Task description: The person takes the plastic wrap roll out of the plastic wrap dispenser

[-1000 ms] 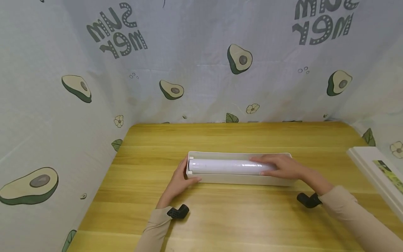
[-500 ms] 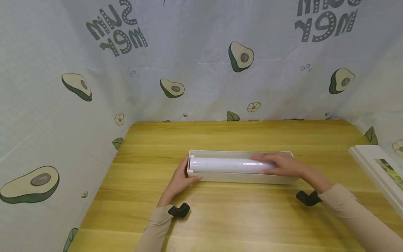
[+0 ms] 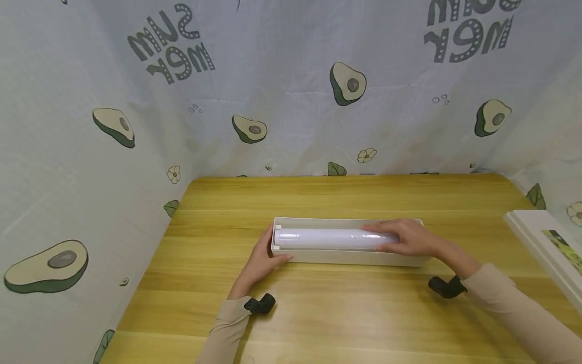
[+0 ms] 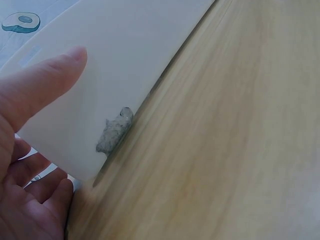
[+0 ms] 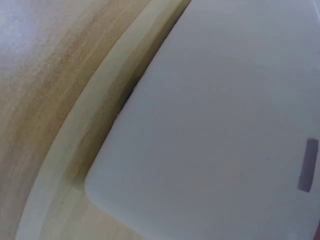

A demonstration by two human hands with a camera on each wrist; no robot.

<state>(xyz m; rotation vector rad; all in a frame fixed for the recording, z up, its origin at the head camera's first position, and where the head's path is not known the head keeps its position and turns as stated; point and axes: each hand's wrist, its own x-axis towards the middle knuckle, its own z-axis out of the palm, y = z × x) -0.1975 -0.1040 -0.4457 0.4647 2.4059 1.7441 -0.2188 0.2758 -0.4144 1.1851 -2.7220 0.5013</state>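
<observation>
A long white plastic box lies open-topped across the table, and a glossy whitish roll of plastic wrap lies lengthwise inside it. My left hand grips the box's left end. In the left wrist view, the thumb lies along the side wall and the other fingers curl round the end, near a grey patch low on the wall. My right hand holds the roll near its right end, fingers on the far side and thumb on the near side, hiding that end. Only the box wall shows in the right wrist view.
A long white lid-like piece with a green and yellow label lies at the table's right edge. The wooden table extends around the box. A curtain printed with avocados hangs behind and at the sides.
</observation>
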